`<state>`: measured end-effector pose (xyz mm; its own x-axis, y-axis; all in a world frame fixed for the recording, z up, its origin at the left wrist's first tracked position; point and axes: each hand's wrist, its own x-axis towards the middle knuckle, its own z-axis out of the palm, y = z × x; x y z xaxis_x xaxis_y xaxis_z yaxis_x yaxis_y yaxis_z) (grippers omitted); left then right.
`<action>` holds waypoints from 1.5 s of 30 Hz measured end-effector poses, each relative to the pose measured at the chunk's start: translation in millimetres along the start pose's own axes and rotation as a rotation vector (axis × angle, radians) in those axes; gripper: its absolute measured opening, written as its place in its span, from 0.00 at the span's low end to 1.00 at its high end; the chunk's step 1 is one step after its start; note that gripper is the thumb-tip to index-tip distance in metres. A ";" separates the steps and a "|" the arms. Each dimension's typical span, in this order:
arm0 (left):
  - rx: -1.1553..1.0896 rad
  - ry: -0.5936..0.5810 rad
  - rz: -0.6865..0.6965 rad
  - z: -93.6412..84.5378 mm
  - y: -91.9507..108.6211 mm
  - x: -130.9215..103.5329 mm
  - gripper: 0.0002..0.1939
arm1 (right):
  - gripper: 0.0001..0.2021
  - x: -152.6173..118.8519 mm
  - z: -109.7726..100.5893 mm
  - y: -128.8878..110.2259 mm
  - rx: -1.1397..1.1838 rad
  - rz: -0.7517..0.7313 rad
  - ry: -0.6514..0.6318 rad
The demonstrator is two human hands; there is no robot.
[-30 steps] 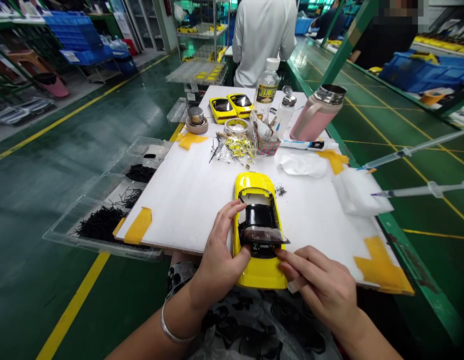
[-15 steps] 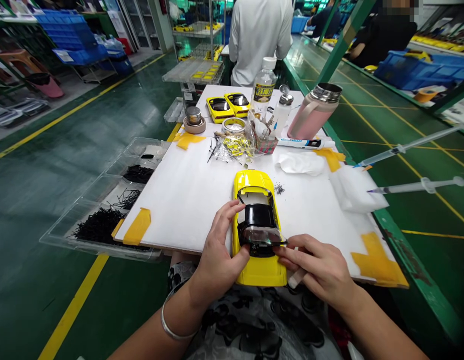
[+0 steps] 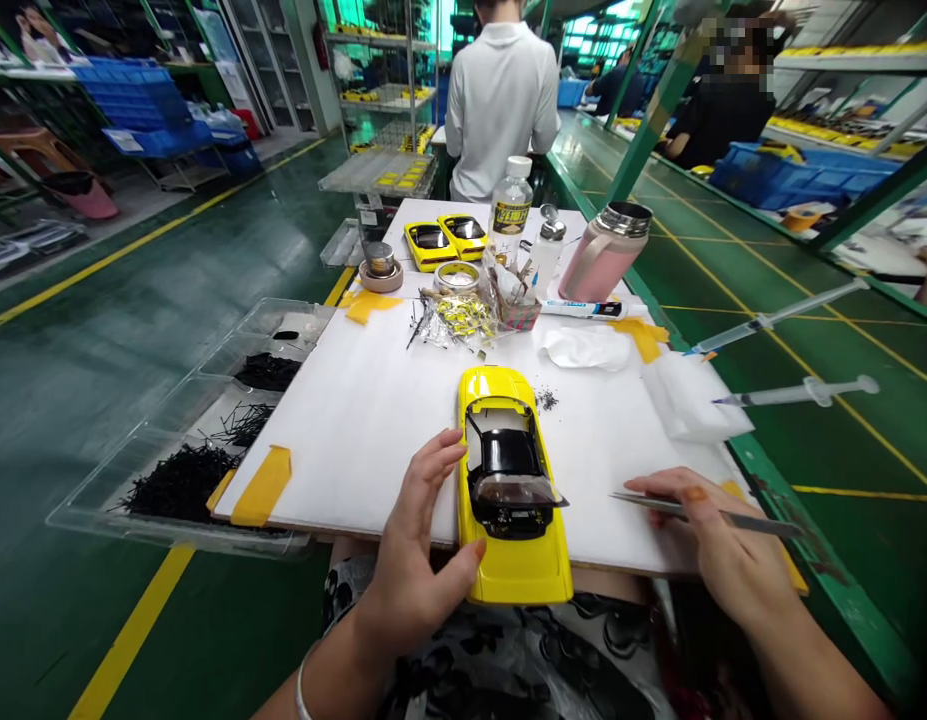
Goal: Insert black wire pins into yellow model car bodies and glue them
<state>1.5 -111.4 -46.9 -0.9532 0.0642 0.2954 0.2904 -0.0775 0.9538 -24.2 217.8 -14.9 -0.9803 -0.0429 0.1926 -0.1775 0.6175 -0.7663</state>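
A yellow model car body [image 3: 517, 570] with a black roof lies on the white work board [image 3: 358, 440], close to its front edge. Over the dark opening in the body, a clear windshield piece [image 3: 517, 490] sits tilted. My left hand [image 3: 425, 530] is at the car's left side, fingers spread, its thumb and fingertips touching the body's edge. Off to the right of the car, my right hand [image 3: 725, 540] grips metal tweezers [image 3: 740, 519] between thumb and fingers, the tips pointing left toward the car and touching nothing.
Behind the car are a bag of small yellow parts [image 3: 463, 315], a pink flask [image 3: 605, 250], a bottle [image 3: 511, 210] and two yellow car bodies [image 3: 431, 245]. Syringes [image 3: 800, 391] stick out at the right. A tray of black strips [image 3: 178, 485] lies left. A person [image 3: 500, 100] stands behind.
My right hand has left the car's side and moved right, now with tweezers in it. My left fingers have opened and drawn back from the windshield area. The camera view has shifted slightly.
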 end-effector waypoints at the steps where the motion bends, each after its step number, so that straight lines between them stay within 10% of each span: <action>1: -0.036 0.026 0.012 -3.5 -0.2 -0.4 0.35 | 0.26 0.5 -5.3 2.1 0.094 0.048 -0.002; 8: 0.029 0.229 -0.078 -28.8 5.6 49.6 0.21 | 0.19 54.8 -11.5 -19.6 0.209 0.193 0.154; 18: 0.261 0.172 -0.027 -35.7 3.5 158.0 0.19 | 0.16 156.2 62.2 -54.4 0.215 0.025 0.015; 45: 0.314 0.257 -0.041 -48.4 -3.7 148.0 0.16 | 0.16 155.1 78.8 -23.3 0.203 0.044 0.068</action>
<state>-144.7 -149.7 -9.4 -0.9429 -0.1928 0.2715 0.2256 0.2299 0.9467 -178.9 134.9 -15.4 -0.9807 0.0385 0.1919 -0.1549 0.4467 -0.8812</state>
